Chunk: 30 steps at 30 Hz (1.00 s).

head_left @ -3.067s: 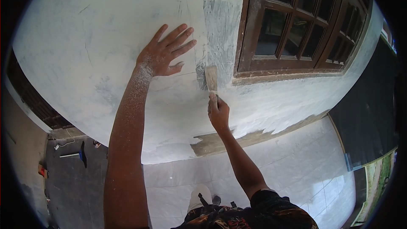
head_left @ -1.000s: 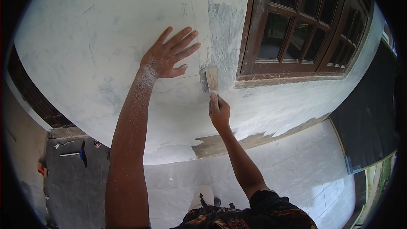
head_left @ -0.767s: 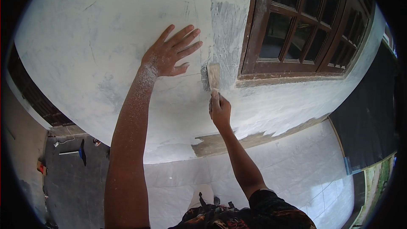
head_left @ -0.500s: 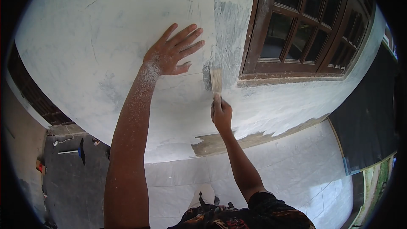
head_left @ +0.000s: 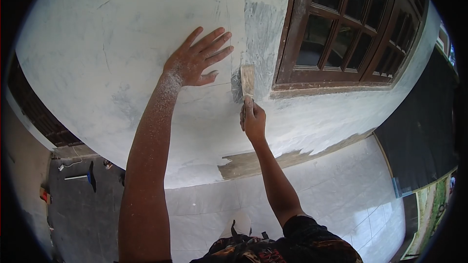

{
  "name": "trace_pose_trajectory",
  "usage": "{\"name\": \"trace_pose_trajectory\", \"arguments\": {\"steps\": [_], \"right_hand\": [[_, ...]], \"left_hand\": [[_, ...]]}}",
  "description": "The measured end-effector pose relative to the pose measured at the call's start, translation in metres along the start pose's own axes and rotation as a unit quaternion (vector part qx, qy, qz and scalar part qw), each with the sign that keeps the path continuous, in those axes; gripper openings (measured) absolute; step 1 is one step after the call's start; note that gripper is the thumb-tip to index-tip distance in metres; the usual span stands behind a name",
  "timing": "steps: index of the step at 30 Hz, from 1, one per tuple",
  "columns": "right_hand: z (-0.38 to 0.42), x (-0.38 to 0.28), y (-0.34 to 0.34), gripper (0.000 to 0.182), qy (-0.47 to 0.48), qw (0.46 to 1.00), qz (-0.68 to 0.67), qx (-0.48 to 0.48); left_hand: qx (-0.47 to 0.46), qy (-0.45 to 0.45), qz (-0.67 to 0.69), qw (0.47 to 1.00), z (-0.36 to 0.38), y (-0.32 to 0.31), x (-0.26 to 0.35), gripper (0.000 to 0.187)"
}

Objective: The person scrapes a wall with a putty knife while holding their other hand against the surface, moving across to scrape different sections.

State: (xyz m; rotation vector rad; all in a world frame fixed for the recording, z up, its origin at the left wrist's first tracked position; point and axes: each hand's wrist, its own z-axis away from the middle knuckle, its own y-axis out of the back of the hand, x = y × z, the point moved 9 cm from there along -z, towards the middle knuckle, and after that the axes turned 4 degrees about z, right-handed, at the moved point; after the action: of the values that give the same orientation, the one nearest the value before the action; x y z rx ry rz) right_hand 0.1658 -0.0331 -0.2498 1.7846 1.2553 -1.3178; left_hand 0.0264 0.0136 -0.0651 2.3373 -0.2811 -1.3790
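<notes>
My left hand (head_left: 195, 61) lies flat on the white plastered wall (head_left: 107, 44), fingers spread, holding nothing; the forearm is dusted white. My right hand (head_left: 252, 121) grips the handle of a putty knife (head_left: 247, 79). Its broad blade rests against the wall on a grey scraped strip (head_left: 261, 24) just left of the window frame.
A dark wooden window (head_left: 346, 29) with several panes stands at the right. Bare brown patches (head_left: 243, 163) show along the wall's foot. White floor tiles (head_left: 331, 190) lie below, a dark mat (head_left: 419, 136) at the right, and small tools (head_left: 80, 175) on the grey floor at the left.
The putty knife and my right hand have shifted slightly up the wall beside the window frame. My left hand stays pressed in the same spot.
</notes>
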Motion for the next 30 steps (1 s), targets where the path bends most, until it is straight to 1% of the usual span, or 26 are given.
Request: {"name": "trace_pose_trajectory", "arguments": {"steps": [5, 6, 8, 12, 14, 17, 20, 24, 26, 27, 29, 30], "right_hand": [[0.027, 0.028, 0.003, 0.047, -0.060, 0.998, -0.002, 0.009], [0.022, 0.026, 0.003, 0.047, -0.061, 0.998, -0.002, 0.009], [0.008, 0.008, 0.002, 0.046, -0.015, 1.000, 0.021, 0.000], [0.013, 0.007, 0.002, 0.046, -0.044, 0.999, 0.003, -0.008], [0.026, 0.027, 0.008, 0.046, -0.066, 0.998, 0.005, 0.024], [0.020, 0.016, 0.008, 0.045, -0.058, 0.998, 0.030, 0.004], [0.006, 0.006, 0.004, 0.044, -0.043, 0.999, 0.006, -0.001], [0.020, 0.023, 0.009, 0.044, -0.071, 0.997, -0.006, 0.003], [0.020, 0.028, 0.013, 0.044, -0.061, 0.998, -0.007, 0.016], [0.016, 0.022, 0.012, 0.044, -0.063, 0.998, -0.006, 0.016], [0.001, -0.001, 0.009, 0.043, -0.035, 0.999, 0.005, 0.011], [0.001, 0.000, 0.010, 0.043, -0.036, 0.999, 0.006, 0.011]], "left_hand": [[-0.007, 0.001, 0.009, 1.000, 0.000, -0.001, 0.000, 0.083], [-0.008, 0.001, 0.010, 1.000, 0.000, -0.001, -0.001, 0.083], [-0.012, 0.005, 0.047, 0.999, 0.001, -0.001, -0.001, 0.084], [-0.011, 0.005, 0.047, 0.999, 0.000, 0.000, -0.001, 0.084], [-0.012, 0.005, 0.042, 0.999, 0.000, -0.001, -0.001, 0.084], [-0.016, 0.004, 0.037, 0.999, 0.000, -0.001, -0.001, 0.084], [-0.023, 0.004, 0.027, 0.999, 0.000, -0.001, 0.000, 0.084], [-0.022, 0.003, 0.032, 0.999, 0.001, -0.003, 0.000, 0.083], [-0.013, 0.003, -0.007, 1.000, 0.000, -0.002, 0.000, 0.081], [-0.014, 0.003, -0.005, 1.000, 0.000, -0.002, 0.000, 0.081], [-0.016, 0.003, 0.008, 1.000, 0.000, -0.002, 0.000, 0.081], [-0.016, 0.003, 0.009, 1.000, 0.001, -0.003, 0.000, 0.081]]}}
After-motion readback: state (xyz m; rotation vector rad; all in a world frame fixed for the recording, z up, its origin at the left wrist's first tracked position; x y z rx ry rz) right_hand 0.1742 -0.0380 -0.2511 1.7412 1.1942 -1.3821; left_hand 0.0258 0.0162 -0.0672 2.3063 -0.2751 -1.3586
